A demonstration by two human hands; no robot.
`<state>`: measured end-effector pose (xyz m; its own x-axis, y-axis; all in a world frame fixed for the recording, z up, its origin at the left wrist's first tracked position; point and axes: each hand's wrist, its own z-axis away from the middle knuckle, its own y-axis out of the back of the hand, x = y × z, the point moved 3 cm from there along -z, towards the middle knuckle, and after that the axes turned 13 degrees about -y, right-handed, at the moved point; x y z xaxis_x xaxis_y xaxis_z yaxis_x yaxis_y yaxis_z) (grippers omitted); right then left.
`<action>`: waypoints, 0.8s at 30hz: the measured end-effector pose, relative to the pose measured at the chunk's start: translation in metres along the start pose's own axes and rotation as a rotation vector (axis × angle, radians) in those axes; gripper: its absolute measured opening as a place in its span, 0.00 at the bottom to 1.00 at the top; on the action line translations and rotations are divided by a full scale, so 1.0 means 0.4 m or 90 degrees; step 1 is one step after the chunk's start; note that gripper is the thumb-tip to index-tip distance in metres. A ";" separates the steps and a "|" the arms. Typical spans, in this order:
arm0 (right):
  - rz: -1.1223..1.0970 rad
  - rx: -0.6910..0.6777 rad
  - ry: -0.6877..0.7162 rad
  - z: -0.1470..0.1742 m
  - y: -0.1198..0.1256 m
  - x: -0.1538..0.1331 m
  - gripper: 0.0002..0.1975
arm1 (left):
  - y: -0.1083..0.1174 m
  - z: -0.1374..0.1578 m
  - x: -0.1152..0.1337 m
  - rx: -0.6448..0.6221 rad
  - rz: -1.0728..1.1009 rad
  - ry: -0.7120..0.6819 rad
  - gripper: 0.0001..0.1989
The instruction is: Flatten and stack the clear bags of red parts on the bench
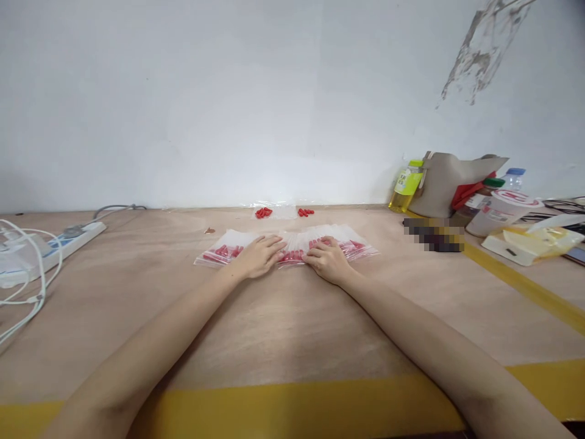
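Observation:
Clear plastic bags [336, 233] with small red capsule-shaped pieces inside lie overlapping in a row on the wooden table. My left hand [259, 256] rests on the left part of the row, palm down, fingers stretched toward the middle. Over the right part lies my right hand [328, 261], its fingers bent and slightly apart, fingertips touching the plastic. I see neither hand lifting a bag. Behind the bags, by the wall, sit two small heaps of loose red pieces, a left heap [264, 213] and a right heap [306, 212], on clear film.
A power strip [86, 235] with white cables [43, 268] lies at left. At right stand a yellow-green bottle [406, 186], a grey bag [441, 183], a white tub [500, 213] and a yellow-white packet [525, 244]. Yellow tape [292, 407] runs along the front edge.

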<state>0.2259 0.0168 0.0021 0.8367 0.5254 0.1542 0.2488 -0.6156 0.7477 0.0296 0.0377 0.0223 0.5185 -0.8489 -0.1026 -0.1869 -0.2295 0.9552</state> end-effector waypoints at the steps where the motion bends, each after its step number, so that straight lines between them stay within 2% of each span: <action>1: -0.005 0.000 0.005 -0.001 -0.001 0.001 0.16 | -0.007 -0.014 0.001 -0.023 0.015 0.009 0.23; 5: -0.017 0.009 0.015 0.003 0.001 0.009 0.15 | -0.028 -0.056 -0.024 -0.138 0.070 0.142 0.25; 7: -0.013 0.018 0.007 0.006 0.006 0.015 0.13 | -0.021 -0.062 -0.031 -0.149 0.051 0.181 0.24; 9: 0.000 0.031 0.007 0.008 0.012 0.018 0.13 | -0.004 -0.058 -0.020 -0.097 0.018 0.153 0.21; 13: 0.042 0.044 0.040 0.008 0.015 0.013 0.16 | 0.021 -0.020 0.040 0.067 0.057 0.000 0.19; 16: 0.024 0.040 0.016 0.005 0.010 0.012 0.16 | 0.010 0.012 0.073 0.122 0.058 -0.073 0.20; 21: -0.080 0.046 -0.103 0.007 0.003 0.028 0.12 | -0.026 0.038 0.067 0.214 -0.037 -0.086 0.14; 24: -0.114 0.055 -0.143 0.011 0.004 0.040 0.10 | -0.035 0.046 0.055 0.217 -0.079 -0.098 0.12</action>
<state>0.2419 0.0215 0.0029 0.8602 0.4933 -0.1294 0.4349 -0.5769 0.6914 0.0284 0.0135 0.0015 0.4276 -0.8605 -0.2768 -0.4102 -0.4576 0.7889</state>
